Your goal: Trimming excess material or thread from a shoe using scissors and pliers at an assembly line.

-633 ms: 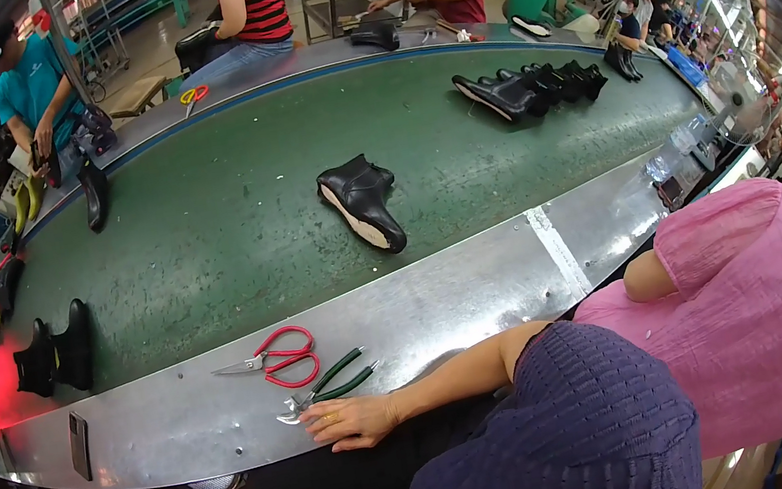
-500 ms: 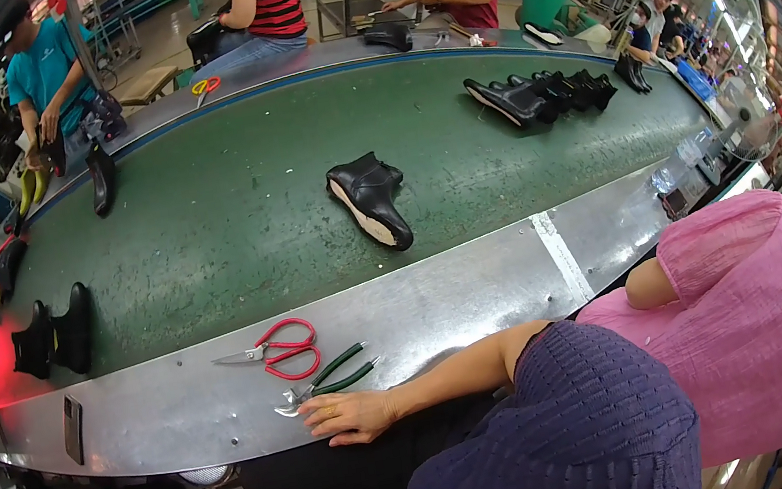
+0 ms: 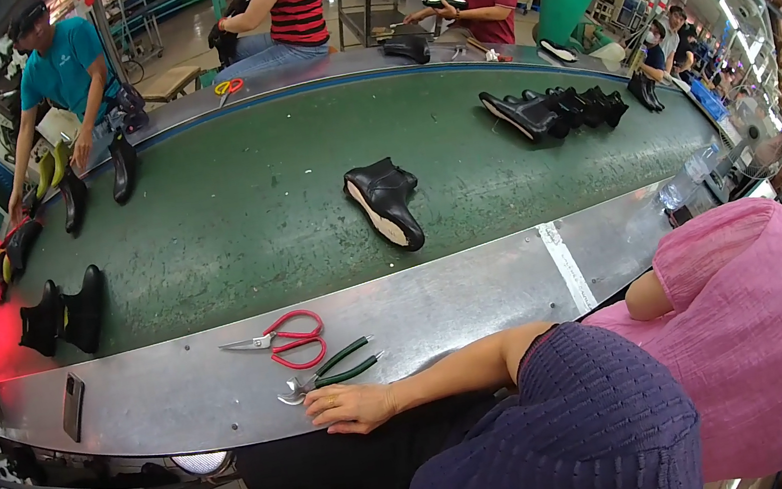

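Now the right hand (image 3: 353,407) lies flat, fingers loosely spread, on the metal table edge (image 3: 182,402), gripping nothing, just beside green-handled pliers (image 3: 329,370). Red scissors (image 3: 279,340) lie near. Left hand is not visible.

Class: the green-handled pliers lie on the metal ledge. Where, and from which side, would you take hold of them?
Probably the green-handled pliers are best taken by both handles, squeezed together in one grip, coming from above on the near side. They lie flat with the handles splayed to the upper right, the metal head is beside the resting hand, and the red scissors crowd the far side.
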Tool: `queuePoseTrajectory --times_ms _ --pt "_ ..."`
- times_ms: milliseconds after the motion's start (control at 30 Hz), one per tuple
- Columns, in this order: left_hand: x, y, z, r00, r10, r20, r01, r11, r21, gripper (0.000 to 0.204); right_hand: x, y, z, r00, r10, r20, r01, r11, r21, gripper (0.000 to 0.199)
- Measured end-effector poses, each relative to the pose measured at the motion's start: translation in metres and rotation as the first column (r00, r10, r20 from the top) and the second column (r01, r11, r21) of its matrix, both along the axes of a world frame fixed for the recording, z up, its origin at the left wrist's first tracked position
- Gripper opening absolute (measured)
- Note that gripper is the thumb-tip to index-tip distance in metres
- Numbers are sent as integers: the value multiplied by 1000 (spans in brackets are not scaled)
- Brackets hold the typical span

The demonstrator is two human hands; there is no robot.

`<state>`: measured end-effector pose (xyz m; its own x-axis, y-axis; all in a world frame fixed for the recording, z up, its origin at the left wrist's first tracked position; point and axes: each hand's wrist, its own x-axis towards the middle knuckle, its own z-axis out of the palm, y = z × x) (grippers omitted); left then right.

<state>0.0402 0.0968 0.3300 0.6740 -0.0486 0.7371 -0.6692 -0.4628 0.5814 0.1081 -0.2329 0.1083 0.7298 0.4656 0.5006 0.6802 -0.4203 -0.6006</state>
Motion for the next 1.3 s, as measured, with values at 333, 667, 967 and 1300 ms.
queuePoseTrajectory --times_ms 333,667,967,1300 --pt "-8 40 -3 921 368 132 -389 890 238 36 2 5 -3 1000 0 28 -1 1000 24 23" --pt "43 57 -10 773 558 302 -635 685 358 39 -1 11 -16 999 -37 40 37 999 4 27" --pt "186 -14 -21 767 470 437 -638 629 445 42 1 18 -24 1000 -28 15 27 999 20 29" --pt "235 -29 -29 877 319 358 -473 701 533 46 1 16 -14 999 8 -36 -6 998 68 25"
